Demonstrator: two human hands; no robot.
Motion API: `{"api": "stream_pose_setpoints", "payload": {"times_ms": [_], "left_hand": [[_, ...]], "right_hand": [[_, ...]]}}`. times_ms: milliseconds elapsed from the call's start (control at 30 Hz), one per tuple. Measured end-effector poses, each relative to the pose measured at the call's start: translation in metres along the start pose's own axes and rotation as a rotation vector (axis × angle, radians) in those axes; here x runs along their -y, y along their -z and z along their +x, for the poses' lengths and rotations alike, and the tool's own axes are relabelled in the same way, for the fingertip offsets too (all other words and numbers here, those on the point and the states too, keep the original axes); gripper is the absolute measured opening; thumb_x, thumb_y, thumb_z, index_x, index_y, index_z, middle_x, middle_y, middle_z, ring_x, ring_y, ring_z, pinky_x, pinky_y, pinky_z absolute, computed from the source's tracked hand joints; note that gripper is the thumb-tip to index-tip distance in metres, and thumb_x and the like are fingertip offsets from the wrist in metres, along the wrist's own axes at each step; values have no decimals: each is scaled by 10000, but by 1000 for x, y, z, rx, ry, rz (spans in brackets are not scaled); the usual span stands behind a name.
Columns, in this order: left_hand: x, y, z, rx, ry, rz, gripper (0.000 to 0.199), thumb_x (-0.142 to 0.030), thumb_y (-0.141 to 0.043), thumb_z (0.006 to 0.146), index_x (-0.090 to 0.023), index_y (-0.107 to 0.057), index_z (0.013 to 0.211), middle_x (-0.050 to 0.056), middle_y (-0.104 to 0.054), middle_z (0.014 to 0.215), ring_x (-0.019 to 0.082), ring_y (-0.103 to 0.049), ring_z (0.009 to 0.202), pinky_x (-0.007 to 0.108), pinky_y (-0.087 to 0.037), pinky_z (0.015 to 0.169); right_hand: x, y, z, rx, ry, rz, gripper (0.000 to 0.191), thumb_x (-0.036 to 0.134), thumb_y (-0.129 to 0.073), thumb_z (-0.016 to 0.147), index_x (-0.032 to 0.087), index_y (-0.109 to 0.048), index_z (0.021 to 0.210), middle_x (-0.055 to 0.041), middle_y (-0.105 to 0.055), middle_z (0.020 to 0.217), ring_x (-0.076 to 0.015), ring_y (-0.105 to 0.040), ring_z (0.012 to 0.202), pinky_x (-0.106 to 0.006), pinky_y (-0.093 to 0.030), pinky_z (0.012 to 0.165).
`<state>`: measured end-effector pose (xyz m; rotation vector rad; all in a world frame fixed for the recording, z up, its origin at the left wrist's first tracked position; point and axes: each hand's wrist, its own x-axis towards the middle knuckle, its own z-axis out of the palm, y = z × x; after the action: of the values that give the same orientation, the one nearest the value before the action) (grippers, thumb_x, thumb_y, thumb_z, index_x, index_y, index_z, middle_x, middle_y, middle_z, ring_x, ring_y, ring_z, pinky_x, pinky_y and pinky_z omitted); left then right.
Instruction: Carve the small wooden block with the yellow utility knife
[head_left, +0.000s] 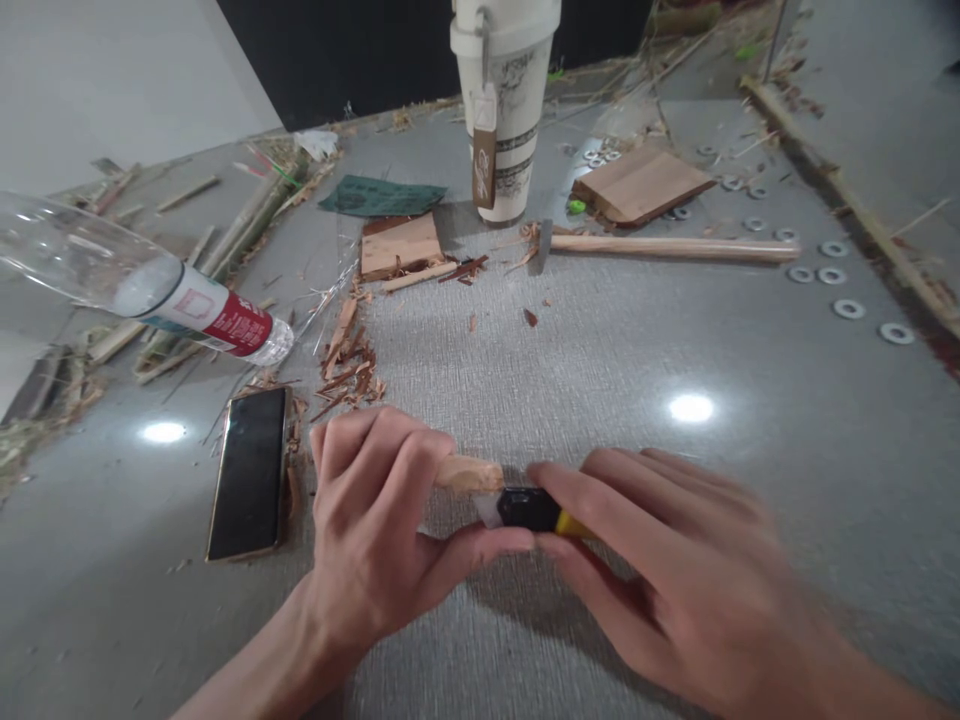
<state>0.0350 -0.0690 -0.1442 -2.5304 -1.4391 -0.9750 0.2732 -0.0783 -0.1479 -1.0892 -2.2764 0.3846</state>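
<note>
In my left hand is a small stick of pale wood, its squared end poking out past the curled fingers. My right hand grips a utility knife with a black nose and a yellow body, mostly covered by the fingers. The short blade lies just below the wood's end, near my left thumb; whether it touches the wood I cannot tell. Both hands meet low in the middle of the view, above the grey table. The right hand is slightly blurred.
A phone lies left of my hands, with a plastic bottle beyond. Wood shavings, a wood block, green sandpaper, a tall cup, a small hammer, another block and several washers lie farther back.
</note>
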Motion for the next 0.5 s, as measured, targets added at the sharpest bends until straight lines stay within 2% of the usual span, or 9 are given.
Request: {"api": "stream_pose_setpoints", "payload": {"times_ms": [133,233,367,500], "left_hand": [[1,-1,-1,-20,-17,-10,425,-605,-640,1049,-222,-565,879,38,-621,782,238,-551,792,435,-401,816],[3,-4,0,-24,-35,10,548,-739,-536,1041,-211,-566,901,46,-619,819,228,-576,796,423,-420,822],[5,-8,3,-63,-68,16,669,-865,-461,987,-204,-549,928,46,-604,816,231,-586,796,414,-441,809],[4,-6,6,-53,-84,-9,647,-849,-497,991,-207,-541,924,30,-585,779,221,-571,765,404,-438,793]], "right_hand": [[-2,1,0,-54,-36,-27,138,263,-586,1105,205,-665,1203,3,-712,859,-137,-618,662,-313,-447,625],[-2,2,0,-65,-44,-21,127,239,-583,1100,202,-663,1191,-1,-721,867,-131,-624,659,-303,-451,620],[-1,2,1,-14,-10,56,123,242,-575,1098,200,-656,1180,13,-680,822,-131,-599,650,-301,-440,609],[-2,0,0,41,22,106,155,265,-580,1091,205,-654,1212,17,-664,822,-144,-584,656,-318,-423,601]]}}
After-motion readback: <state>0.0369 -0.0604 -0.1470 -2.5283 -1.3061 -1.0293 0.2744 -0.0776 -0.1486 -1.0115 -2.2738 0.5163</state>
